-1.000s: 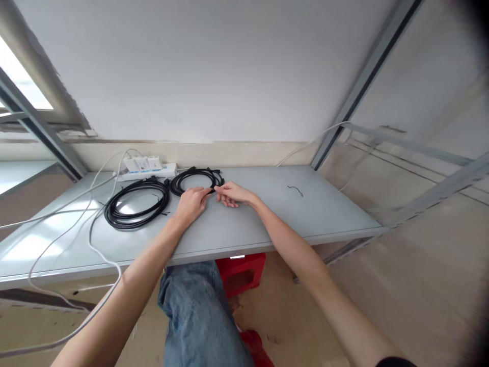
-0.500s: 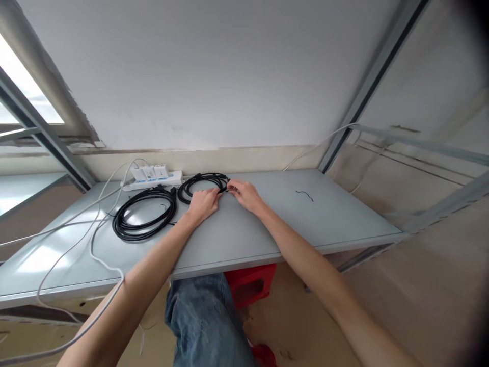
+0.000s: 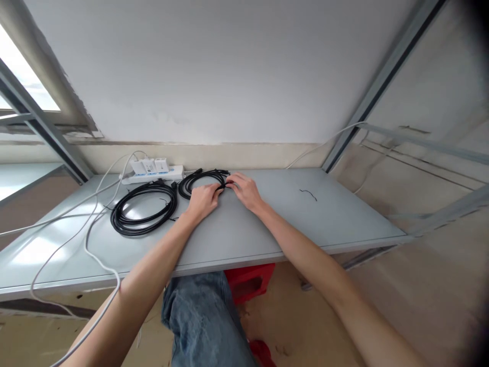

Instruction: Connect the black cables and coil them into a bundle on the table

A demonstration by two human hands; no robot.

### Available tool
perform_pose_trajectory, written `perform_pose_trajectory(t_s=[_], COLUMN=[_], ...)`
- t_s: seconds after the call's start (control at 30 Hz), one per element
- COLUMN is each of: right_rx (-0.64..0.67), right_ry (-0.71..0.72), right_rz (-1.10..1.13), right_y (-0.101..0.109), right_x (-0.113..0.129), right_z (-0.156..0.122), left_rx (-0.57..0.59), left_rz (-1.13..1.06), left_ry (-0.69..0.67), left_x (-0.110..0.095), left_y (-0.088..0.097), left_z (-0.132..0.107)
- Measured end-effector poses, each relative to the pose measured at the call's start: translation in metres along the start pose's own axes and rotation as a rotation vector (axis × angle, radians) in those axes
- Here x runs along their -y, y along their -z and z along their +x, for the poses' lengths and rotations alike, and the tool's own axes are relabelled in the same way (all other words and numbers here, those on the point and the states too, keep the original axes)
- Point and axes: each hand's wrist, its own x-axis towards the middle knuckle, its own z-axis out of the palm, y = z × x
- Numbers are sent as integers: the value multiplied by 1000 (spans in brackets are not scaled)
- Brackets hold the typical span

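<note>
- Nearest, one leg of my jeans [image 3: 204, 321] fills the space below the table edge.
- One red stool [image 3: 250, 280] sits just under the table [image 3: 324, 227], partly hidden by the edge.
- White cords [image 3: 100, 259], too tangled for me to count, sprawl across the table's left side; one drops over the edge to my left forearm, in its way.
- The near coil [image 3: 115, 216], one of two black cable coils, lies flat left of my hands.
- My left hand [image 3: 203, 200] pinches the right edge of the far coil between thumb and fingers, on the same spot as a second ago.
- My right hand [image 3: 246, 191] meets it there, fingertips at the cable; I can't tell whether they pinch. A second ago its lower fingers were curled underneath; now they reach forward, back of the hand up.
- One short dark strand [image 3: 308, 193] lies well to the right.
- The far coil [image 3: 183, 186] rests behind my left hand, near the wall.
- Beyond the near coil, one white power strip [image 3: 176, 173] carries three white plugs [image 3: 161, 164].
- Last comes the wall [image 3: 229, 76].
</note>
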Motion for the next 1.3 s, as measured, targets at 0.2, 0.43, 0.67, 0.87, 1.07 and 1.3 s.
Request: perform_pose_trajectory(t_s=[0.2,0.43,0.67,0.87,1.07,1.3], right_rx=[-11,60,195,235,228,415], right_ry=[53,16,-96,-41,8,38], right_rz=[-51,-192,-307,-95,-155,-539], right_y=[-2,2,9,18,17,12], right_x=[2,3,22,17,14,25], right_z=[0,-1,7,5,3,0], left_rx=[2,21,55,75,81,127], left_rz=[-51,-33,19,3,-47,-7], left_ry=[9,7,-34,-30,-95,-104], left_x=[-1,-1,0,1,4,2], left_y=[-1,4,4,2,-2,-3], left_z=[-1,-3,-4,-2,0,-2])
